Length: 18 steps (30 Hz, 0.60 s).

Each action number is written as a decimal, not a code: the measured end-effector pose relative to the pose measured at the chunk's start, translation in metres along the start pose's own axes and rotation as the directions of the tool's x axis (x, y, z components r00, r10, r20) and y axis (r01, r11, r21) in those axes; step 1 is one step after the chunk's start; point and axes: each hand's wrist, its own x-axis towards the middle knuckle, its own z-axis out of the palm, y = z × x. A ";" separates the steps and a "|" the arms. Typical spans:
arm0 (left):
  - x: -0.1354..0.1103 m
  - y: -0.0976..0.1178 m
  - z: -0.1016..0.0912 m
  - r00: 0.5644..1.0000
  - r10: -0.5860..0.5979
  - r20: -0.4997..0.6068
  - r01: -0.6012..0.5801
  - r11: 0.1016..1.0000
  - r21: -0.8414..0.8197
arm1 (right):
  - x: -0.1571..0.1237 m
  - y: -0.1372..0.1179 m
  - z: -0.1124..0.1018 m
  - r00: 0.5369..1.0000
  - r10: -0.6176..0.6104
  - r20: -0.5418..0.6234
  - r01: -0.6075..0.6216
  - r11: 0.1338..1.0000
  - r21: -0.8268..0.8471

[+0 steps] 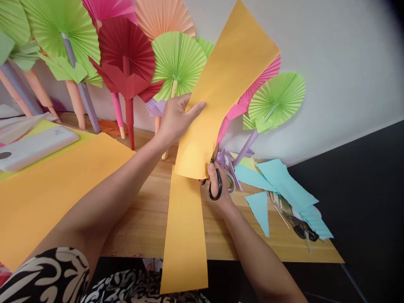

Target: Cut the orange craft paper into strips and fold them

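Note:
My left hand (176, 118) grips the left edge of a long orange paper sheet (227, 80) held up in the air, thumb on the front. My right hand (217, 185) is closed on black-handled scissors (215, 179), whose blades meet the sheet's right edge near its lower end. A cut orange strip (184, 231) lies on the wooden table (148, 219) below and hangs over the front edge.
A large orange sheet (53, 185) covers the table's left side. Paper fans on sticks (126, 54) in green, red, pink and peach lean against the white wall. Turquoise paper scraps (280, 185), thin sticks and another pair of scissors (301, 229) lie at right. A white device (34, 145) sits at left.

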 end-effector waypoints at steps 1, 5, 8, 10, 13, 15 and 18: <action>0.000 -0.001 0.000 1.000 0.002 0.003 -0.002 1.000 0.000 | 0.000 0.000 0.000 1.000 0.004 -0.006 -0.004 1.000 0.001; 0.001 -0.003 -0.001 1.000 0.011 -0.010 -0.011 1.000 0.014 | -0.001 0.000 0.000 0.999 0.028 -0.035 -0.028 1.000 -0.006; 0.001 -0.003 -0.001 1.000 0.020 -0.017 -0.019 0.999 0.029 | -0.001 0.001 0.000 0.998 0.044 -0.038 -0.045 0.999 -0.012; 0.001 -0.003 -0.001 1.000 0.018 -0.016 -0.018 0.999 0.035 | -0.001 0.002 0.000 0.998 0.042 -0.036 -0.042 0.999 -0.010; 0.000 -0.001 -0.002 1.000 0.020 -0.014 -0.019 0.999 0.044 | 0.000 0.003 -0.001 1.000 0.019 -0.024 -0.019 1.000 -0.011; 0.002 -0.002 -0.003 0.999 0.029 -0.017 -0.028 0.998 0.049 | 0.000 0.002 -0.001 1.000 -0.008 0.001 0.008 1.000 -0.022; 0.005 -0.006 -0.005 0.998 0.055 -0.037 -0.053 0.997 0.051 | 0.000 0.002 -0.002 0.998 -0.038 0.052 0.040 0.999 -0.030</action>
